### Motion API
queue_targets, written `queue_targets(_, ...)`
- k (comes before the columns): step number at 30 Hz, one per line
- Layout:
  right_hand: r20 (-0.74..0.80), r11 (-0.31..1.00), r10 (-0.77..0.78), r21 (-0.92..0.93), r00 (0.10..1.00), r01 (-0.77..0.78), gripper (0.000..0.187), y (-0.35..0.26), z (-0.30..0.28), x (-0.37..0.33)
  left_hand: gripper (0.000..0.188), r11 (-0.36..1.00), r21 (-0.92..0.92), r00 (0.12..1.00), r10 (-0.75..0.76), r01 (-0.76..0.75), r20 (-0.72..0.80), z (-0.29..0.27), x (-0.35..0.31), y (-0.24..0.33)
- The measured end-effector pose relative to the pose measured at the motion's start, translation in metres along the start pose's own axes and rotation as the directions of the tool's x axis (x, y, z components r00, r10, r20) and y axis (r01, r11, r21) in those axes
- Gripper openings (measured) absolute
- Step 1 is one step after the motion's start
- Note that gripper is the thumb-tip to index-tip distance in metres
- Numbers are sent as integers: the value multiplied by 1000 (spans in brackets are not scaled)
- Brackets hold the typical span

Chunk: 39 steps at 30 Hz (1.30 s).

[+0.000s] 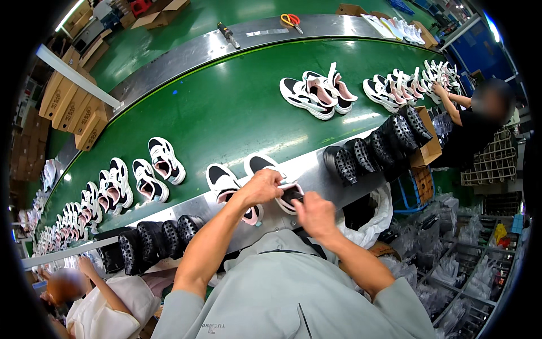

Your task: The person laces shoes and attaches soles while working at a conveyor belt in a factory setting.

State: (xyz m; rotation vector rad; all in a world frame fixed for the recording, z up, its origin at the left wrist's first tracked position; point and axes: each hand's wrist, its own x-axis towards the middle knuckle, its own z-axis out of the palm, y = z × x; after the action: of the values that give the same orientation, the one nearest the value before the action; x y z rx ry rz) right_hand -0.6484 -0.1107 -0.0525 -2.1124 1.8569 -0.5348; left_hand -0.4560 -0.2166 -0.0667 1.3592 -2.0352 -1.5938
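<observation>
Setting: I'm looking down on a factory line, a curved green conveyor belt (226, 107) with a steel rim (316, 166) along my near edge.
Shoe in hand: a white-and-black sneaker (276, 181) with pink lining sits on that rim, right in front of me, heel end toward my chest, toe pointing out over the belt.
Left hand: my left hand (261, 187) clamps down over the shoe's collar, fingers curled and pressed on it.
Right hand: my right hand (314, 213) comes in from the near right, fingers closed around a dark insert (292, 195) at the shoe's opening.
Key relation: the shoe's long axis runs away from me and slightly left; the opening lies between both hands, the left hand on top, the right just behind it.
Beside it: its mate (226, 186) lies just to the left, roughly parallel.
Along the rim: rows of black perforated forms (372, 150) on the right and more (152, 240) on the left.
On the belt: more pairs (316, 90) out ahead.
Others: a co-worker (480, 124) far right, another person (101, 299) lower left.
</observation>
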Motion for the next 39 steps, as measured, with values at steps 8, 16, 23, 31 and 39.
queue_targets(8, -9, 965, 42, 259, 999, -39, 47, 10, 25, 6, 62, 944, 267, 877, 290, -196, -383, 25, -13, -25)
queue_targets(16, 235, 946, 284, 89, 929, -312, 43, 30, 72, 46, 78, 936, 150, 831, -198, 317, -519, 69, 11, -25)
queue_targets(23, 228, 970, 213, 66, 950, -233, 43, 45, 78, 51, 53, 900, 285, 842, -144, 330, -520, 73, -78, 16)
queue_targets(31, 300, 995, 102, -22, 948, -100, 44, 24, 73, 65, 46, 915, 262, 840, -132, 308, -526, 83, -100, -26)
queue_targets(39, 341, 994, 87, 26, 936, -102, 40, 32, -17, 44, 34, 878, 200, 388, 18, 434, -921, 37, -220, -14)
